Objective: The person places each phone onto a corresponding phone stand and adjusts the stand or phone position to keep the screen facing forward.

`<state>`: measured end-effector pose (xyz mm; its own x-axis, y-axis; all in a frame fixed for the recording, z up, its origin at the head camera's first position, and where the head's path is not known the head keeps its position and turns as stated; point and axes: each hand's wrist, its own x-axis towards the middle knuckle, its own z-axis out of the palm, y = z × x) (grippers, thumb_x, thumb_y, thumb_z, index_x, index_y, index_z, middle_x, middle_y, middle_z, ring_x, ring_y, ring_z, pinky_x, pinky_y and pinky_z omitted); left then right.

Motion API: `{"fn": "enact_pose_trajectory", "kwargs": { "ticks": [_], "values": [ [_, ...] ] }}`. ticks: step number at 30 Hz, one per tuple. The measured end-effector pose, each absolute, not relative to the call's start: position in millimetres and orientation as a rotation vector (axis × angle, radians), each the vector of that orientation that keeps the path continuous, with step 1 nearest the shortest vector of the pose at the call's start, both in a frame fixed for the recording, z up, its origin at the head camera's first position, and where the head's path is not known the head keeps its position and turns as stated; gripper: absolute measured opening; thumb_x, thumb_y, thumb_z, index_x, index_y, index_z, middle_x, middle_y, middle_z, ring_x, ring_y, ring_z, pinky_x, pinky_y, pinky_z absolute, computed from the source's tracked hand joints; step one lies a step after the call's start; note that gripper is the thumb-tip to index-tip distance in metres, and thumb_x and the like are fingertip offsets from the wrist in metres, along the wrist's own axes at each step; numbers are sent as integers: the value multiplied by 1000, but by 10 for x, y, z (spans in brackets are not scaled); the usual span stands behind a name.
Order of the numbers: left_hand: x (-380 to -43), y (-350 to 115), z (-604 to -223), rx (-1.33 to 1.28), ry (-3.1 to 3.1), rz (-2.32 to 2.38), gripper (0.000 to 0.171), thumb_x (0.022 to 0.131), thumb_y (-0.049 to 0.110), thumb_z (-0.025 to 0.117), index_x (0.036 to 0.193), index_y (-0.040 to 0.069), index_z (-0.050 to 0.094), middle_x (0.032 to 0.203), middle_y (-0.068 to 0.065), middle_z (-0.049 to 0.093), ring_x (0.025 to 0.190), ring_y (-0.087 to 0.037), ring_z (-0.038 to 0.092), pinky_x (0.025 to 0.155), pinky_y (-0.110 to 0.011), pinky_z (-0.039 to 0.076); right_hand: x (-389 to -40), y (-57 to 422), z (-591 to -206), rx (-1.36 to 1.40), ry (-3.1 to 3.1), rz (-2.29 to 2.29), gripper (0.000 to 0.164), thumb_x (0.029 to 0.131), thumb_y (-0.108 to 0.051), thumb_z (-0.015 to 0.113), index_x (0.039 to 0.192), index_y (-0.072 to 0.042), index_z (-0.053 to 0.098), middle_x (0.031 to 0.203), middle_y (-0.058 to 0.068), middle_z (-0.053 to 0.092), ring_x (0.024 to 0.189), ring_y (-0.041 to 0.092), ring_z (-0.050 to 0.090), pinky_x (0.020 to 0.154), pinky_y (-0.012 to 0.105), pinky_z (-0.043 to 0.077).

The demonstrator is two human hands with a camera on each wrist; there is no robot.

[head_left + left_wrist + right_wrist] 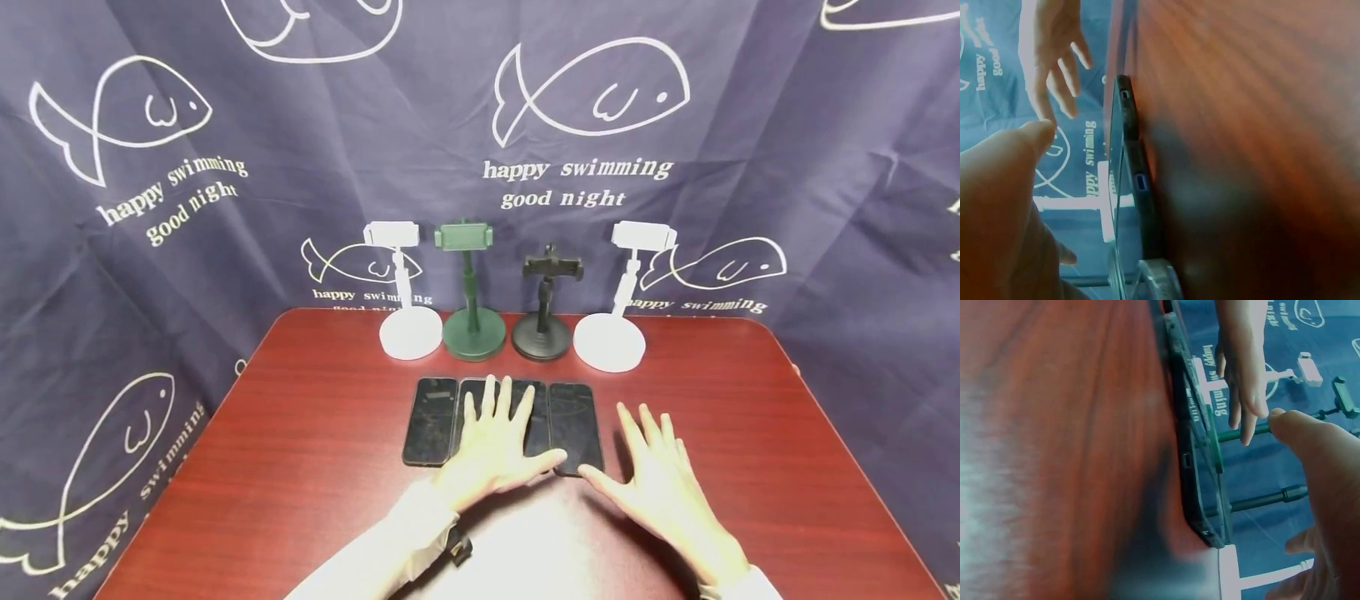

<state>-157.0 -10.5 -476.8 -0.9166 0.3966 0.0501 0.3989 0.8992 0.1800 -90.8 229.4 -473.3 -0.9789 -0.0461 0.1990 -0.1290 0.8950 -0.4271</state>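
Observation:
Several dark smartphones lie side by side on the red table, screens up. The leftmost phone (431,421) and rightmost phone (576,425) show almost whole, while the middle phones are partly hidden by my left hand (495,446). That hand is held palm down with fingers spread, and the left wrist view has a gap between it and the phone edges (1141,187). My right hand (663,479) is to the right of the row, fingers extended and nothing held. Its thumb overlaps the rightmost phone's lower corner in the head view.
Behind the phones stand a left white phone stand (411,333), a green one (474,333), a black one (542,336) and a right white one (609,342). A dark fish-print curtain (450,125) hangs behind the wood-grain table (315,467).

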Motion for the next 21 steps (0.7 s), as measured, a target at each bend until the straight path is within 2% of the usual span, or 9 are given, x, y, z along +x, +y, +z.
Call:
{"fn": "enact_pose_trajectory", "kwargs": {
  "ticks": [4, 7, 10, 15, 21],
  "values": [
    [-1644, 10, -4745, -631, -3061, -235, 107, 83, 91, 41, 165, 25, 24, 171, -17, 20, 160, -39, 7, 122, -67, 18, -1007, 2283, -4656, 116, -2853, 699, 111, 81, -71, 73, 161, -8, 30, 159, 36, 31, 144, 67, 23, 109, 79, 23],
    [-1675, 129, -4706, -666, -3050, -196, 107, 82, 93, 38, 165, 26, 24, 171, -15, 22, 160, -38, 9, 120, -67, 22, -1083, 2301, -4599, 112, -2814, 713, 110, 81, -66, 76, 161, -5, 29, 157, 38, 32, 142, 69, 24, 109, 78, 26],
    [-1711, 242, -4659, -702, -3049, -197, 108, 81, 93, 40, 165, 27, 24, 171, -14, 23, 160, -37, 12, 120, -66, 25, -1152, 2336, -4538, 145, -2740, 739, 100, 85, -50, 79, 159, -2, 31, 156, 38, 35, 141, 68, 26, 109, 77, 29],
    [-1828, 359, -4599, -738, -3024, -299, 110, 79, 92, 49, 164, 24, 27, 169, -12, 29, 157, -36, 23, 116, -63, 36, -1279, 2394, -4394, 193, -2595, 821, 82, 87, -20, 76, 155, 1, 35, 152, 36, 40, 142, 61, 32, 112, 73, 29],
    [-2009, 467, -4509, -747, -2956, -376, 106, 79, 90, 51, 161, 25, 33, 163, -6, 38, 152, -34, 36, 106, -56, 47, -1453, 2477, -4180, 197, -2490, 870, 80, 87, -15, 76, 154, 3, 37, 150, 34, 43, 139, 53, 39, 118, 65, 28]
  ]
}}
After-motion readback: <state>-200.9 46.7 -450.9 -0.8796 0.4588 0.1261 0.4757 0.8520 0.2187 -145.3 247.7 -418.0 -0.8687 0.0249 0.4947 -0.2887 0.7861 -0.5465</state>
